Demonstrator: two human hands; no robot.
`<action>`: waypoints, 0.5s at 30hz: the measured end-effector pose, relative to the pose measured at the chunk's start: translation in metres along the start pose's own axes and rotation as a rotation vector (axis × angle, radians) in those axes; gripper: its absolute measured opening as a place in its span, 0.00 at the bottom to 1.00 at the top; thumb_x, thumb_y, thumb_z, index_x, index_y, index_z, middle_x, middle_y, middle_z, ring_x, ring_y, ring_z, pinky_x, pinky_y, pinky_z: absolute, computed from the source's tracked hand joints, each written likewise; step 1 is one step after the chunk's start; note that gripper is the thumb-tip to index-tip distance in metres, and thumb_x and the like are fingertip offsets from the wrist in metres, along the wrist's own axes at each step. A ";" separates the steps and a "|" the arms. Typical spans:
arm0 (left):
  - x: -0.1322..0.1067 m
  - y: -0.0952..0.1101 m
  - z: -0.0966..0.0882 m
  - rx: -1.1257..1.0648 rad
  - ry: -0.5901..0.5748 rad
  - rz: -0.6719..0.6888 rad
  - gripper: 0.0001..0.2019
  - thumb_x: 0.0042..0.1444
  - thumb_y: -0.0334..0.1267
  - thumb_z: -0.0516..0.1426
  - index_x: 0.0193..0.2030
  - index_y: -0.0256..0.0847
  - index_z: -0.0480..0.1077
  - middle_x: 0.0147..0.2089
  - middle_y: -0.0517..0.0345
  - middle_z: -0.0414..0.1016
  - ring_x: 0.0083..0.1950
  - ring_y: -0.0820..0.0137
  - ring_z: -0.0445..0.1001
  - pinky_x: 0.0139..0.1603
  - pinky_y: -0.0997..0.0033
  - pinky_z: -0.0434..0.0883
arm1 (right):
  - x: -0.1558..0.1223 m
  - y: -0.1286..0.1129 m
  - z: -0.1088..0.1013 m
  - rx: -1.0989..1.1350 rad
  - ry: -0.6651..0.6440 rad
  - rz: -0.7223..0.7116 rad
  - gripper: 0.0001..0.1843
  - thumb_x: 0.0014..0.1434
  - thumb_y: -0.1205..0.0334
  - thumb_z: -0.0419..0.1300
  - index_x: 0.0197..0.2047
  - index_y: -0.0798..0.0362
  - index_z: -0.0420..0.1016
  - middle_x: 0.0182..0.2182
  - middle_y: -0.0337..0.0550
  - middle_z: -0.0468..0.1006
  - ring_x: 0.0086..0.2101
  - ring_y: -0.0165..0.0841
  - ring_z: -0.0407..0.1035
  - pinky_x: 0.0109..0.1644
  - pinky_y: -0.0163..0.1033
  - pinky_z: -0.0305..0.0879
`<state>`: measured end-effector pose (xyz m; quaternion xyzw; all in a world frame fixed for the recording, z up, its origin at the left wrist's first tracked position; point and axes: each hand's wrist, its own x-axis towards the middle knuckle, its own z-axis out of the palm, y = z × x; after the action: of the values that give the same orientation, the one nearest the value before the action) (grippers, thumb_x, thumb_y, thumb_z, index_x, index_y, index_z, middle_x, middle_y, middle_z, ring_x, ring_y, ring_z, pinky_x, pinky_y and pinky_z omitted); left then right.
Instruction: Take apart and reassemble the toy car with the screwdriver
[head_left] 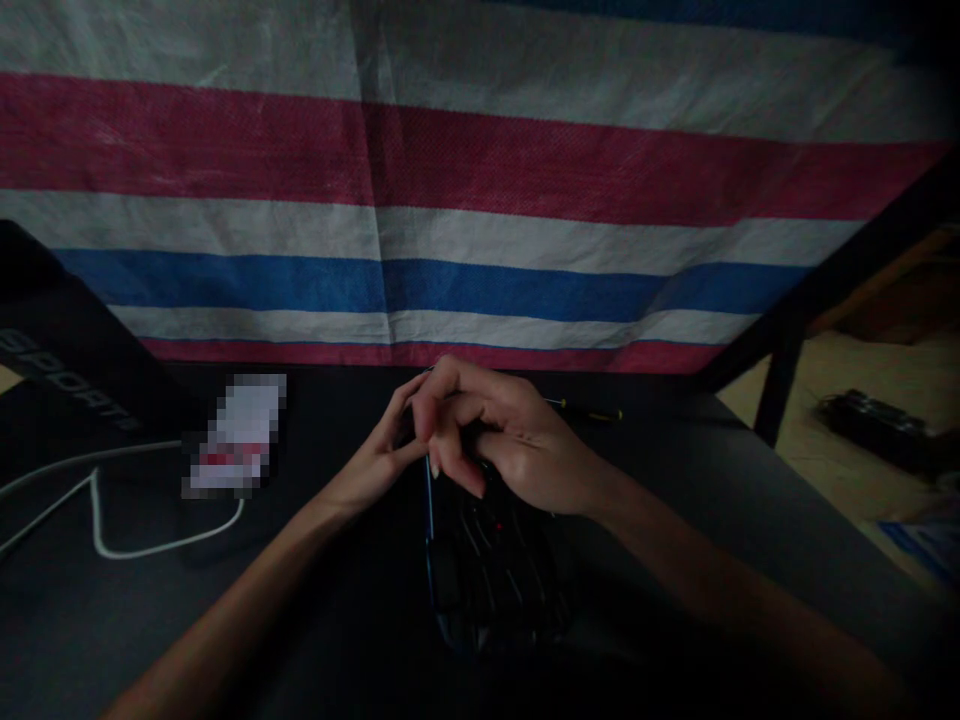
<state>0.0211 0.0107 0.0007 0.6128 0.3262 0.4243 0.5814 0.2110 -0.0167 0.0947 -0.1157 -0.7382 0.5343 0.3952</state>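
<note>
A dark toy car (499,580) with a thin blue edge, wavy ridges and a small red spot lies on the black table in front of me. My left hand (397,430) is closed around its far left end, the fingertips partly hidden behind my other hand. Over the car's far end is my right hand (502,430), its fingers curled and pinched together. Whatever sits between those fingers is hidden in shadow. Just beyond the right hand lies a thin screwdriver (592,411) with a dark and yellow handle.
A blurred-out phone (240,435) with a white cable (165,547) lies at the left on the black table (337,590). Behind it stands a dark box (67,350) lettered "SPORTS". A striped tarp (450,180) hangs along the table's back edge; a dark frame post (784,380) rises at right.
</note>
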 end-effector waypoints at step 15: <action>-0.006 0.006 0.005 0.051 0.093 -0.038 0.37 0.59 0.43 0.64 0.74 0.45 0.57 0.76 0.46 0.62 0.78 0.45 0.54 0.78 0.42 0.48 | 0.017 -0.007 0.008 -0.678 0.086 0.154 0.10 0.72 0.62 0.46 0.47 0.51 0.68 0.39 0.43 0.76 0.41 0.35 0.71 0.49 0.44 0.64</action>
<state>0.0226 0.0027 0.0063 0.6006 0.3751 0.4329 0.5579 0.1955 -0.0153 0.1074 -0.3180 -0.8455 0.2816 0.3237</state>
